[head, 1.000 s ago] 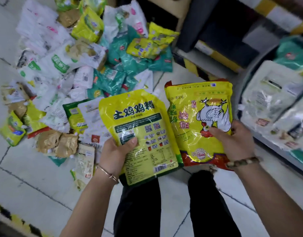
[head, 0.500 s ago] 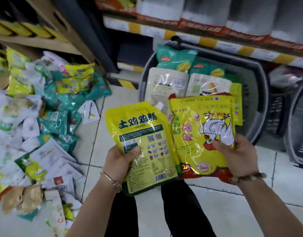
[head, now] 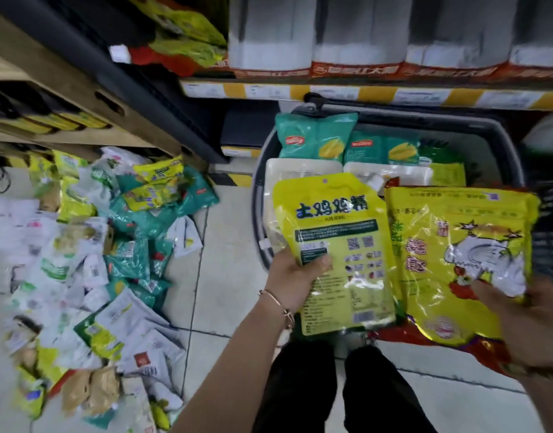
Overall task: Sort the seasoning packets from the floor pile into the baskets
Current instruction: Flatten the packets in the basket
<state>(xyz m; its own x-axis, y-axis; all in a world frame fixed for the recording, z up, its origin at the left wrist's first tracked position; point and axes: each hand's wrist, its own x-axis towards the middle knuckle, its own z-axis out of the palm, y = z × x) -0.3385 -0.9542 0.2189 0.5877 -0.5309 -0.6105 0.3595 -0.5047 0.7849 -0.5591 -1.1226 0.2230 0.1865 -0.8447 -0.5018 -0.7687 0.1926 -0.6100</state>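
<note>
Two yellow seasoning packets are being held up side by side, their inner edges overlapping, in front of the gray basket and partly covering its near rim. The left hand is gripping the spouted pouch with dark blue lettering by its lower left edge, thumb pressing across the front and fingers curling behind. The right hand, blurred, is gripping the chicken-picture bag at its lower right corner, thumb lying on the front; its fingers are hiding behind the bag. One thin bracelet is circling the left wrist. Inside the basket, five packets are showing: two teal corn packets standing along the far wall, two white pouches lying in front of them, and one yellow-green packet to the right. The floor pile is spreading over the tiled floor well to the left of the basket, a jumble of white, teal, yellow and tan packets too many and too blurred to count. Two black trouser legs are showing below the hands. Behind the basket, a store shelf with a yellow-and-white label strip is carrying four white packs with orange bands, and one cardboard box is sitting above the pile.
</note>
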